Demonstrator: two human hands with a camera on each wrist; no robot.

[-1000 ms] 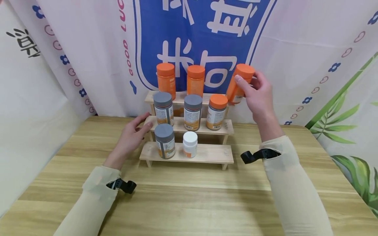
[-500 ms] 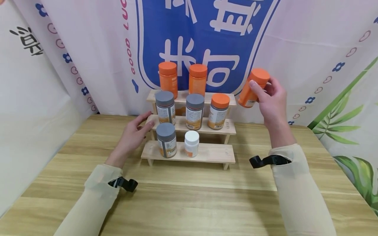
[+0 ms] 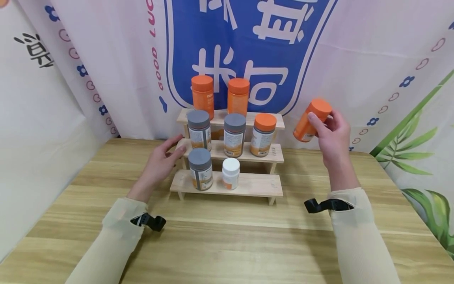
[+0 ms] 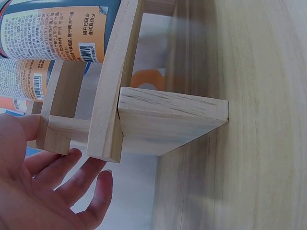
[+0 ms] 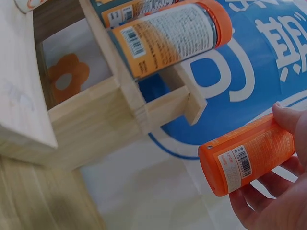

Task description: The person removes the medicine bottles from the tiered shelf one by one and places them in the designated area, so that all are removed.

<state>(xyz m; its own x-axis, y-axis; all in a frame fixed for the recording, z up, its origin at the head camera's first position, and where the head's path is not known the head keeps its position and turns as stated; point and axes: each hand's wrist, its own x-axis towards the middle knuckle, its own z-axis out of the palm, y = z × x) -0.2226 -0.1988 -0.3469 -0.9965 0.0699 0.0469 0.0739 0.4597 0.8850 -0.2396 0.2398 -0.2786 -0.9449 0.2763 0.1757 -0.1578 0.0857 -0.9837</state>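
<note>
My right hand [image 3: 335, 136] holds an orange bottle [image 3: 313, 120] by its upper part, tilted, in the air right of the three-tier wooden shelf [image 3: 257, 184]. The right wrist view shows that bottle's [image 5: 247, 155] base and barcode label, with the thumb on one side and fingers on the other. My left hand [image 3: 157, 163] rests at the shelf's left end, near the middle tier. In the left wrist view its loosely bent fingers [image 4: 79, 184] touch the ends of the wooden boards [image 4: 105, 120]. Two orange bottles [image 3: 203, 96] stand on the top tier.
Two grey-lidded jars [image 3: 199, 130] and an orange-lidded jar [image 3: 262, 136] stand on the middle tier. The bottom tier bears another grey-lidded jar [image 3: 200, 169] and a small white bottle [image 3: 231, 173]. A printed curtain [image 3: 142, 59] hangs behind the wooden table [image 3: 227, 240].
My right hand has taken the orange bottle off the top tier's right end, moving it right, then down. The left hand has stayed at the shelf's left end.
</note>
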